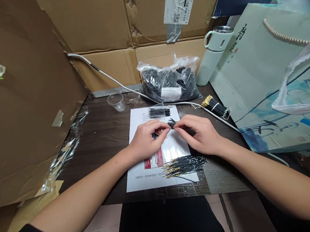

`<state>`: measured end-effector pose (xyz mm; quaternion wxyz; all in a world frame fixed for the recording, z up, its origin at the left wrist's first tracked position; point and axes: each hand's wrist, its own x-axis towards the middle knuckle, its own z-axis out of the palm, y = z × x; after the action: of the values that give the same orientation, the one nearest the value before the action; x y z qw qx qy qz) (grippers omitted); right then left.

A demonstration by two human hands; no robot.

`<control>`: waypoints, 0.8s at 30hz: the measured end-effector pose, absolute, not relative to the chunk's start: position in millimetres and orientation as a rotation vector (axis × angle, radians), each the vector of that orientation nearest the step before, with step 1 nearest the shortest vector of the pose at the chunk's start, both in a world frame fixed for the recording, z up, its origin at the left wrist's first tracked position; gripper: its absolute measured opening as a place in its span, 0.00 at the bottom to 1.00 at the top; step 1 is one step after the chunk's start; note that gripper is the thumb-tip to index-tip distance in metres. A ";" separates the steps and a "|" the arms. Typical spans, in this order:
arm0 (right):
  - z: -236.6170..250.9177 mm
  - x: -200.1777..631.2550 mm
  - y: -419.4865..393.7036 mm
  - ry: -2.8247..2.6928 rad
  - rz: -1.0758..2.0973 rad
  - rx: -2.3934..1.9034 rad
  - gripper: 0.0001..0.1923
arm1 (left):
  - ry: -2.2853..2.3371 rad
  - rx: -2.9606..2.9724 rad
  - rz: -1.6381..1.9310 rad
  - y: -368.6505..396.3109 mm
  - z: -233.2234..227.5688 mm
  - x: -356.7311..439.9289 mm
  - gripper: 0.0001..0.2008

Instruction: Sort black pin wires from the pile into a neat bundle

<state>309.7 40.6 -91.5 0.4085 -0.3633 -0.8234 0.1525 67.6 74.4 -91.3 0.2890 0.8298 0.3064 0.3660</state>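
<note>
The left hand [151,138] and the right hand [199,133] each hold a closed grip, thumb tip against forefinger tip, the two pinches just beside each other above the paper sheet [131,160]. Whatever fine piece sits between the fingertips is too small to make out. Short dark pieces [172,121] show just beyond them, at 12 o'clock.

Between 5 and 6 o'clock from the pinches, the loose wires [184,165] lie heaped across the sheet, mostly with gold ends toward 9 o'clock and dark lengths toward 3. At 2 o'clock a tied wire bundle [215,106] rests on the table [97,134].

Each wire looks very light and thin, springy rather than limp, with a smooth, perhaps slippery coating. The gold ends are probably stiffer but easily bent, so a light fingertip pinch on the dark length, close behind the gold, should steer best. Lifting from the middle of the heap would likely drag neighbours along; strays at its edge should come away cleaner.
</note>
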 end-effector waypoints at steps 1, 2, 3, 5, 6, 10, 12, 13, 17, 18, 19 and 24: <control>-91.3 309.7 40.7 -2.082 0.386 -0.907 0.06 | 0.812 2.223 0.973 74.5 -91.5 67.5 0.05; -91.2 309.8 40.8 -2.087 0.387 -0.902 0.06 | 0.807 2.232 0.971 74.6 -91.8 67.3 0.05; -91.1 309.8 40.8 -2.088 0.391 -0.901 0.06 | 0.804 2.239 0.971 74.8 -92.2 67.2 0.05; -91.3 309.7 40.8 -2.083 0.400 -0.906 0.06 | 0.800 2.250 0.973 75.1 -92.9 67.0 0.05; -91.6 309.7 40.7 -2.078 0.406 -0.908 0.06 | 0.799 2.254 0.973 75.1 -93.2 67.0 0.05; -92.2 309.7 40.4 -2.081 0.414 -0.909 0.07 | 0.790 2.250 0.971 74.5 -92.9 67.1 0.05; -92.1 309.8 40.3 -2.075 0.410 -0.912 0.07 | 0.800 2.233 0.982 73.6 -92.1 67.2 0.05; -92.0 309.8 40.3 -2.067 0.406 -0.916 0.06 | 0.813 2.222 0.993 73.2 -91.6 67.2 0.05; -91.4 309.3 40.1 -2.033 0.401 -0.941 0.06 | 0.874 2.193 1.021 71.9 -90.8 67.2 0.08; -91.4 309.1 40.0 -2.030 0.403 -0.944 0.06 | 0.879 2.194 1.016 71.8 -90.8 67.2 0.06; -91.4 308.9 40.0 -2.030 0.408 -0.944 0.06 | 0.880 2.196 1.009 71.8 -91.0 67.3 0.05; -92.3 308.8 39.7 -2.028 0.430 -0.938 0.06 | 0.867 2.200 0.992 72.1 -91.8 68.0 0.03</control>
<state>308.8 39.7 -92.3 0.4195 -0.3741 -0.8091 0.1715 68.0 72.1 -91.8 0.2848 0.8224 0.3240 0.3709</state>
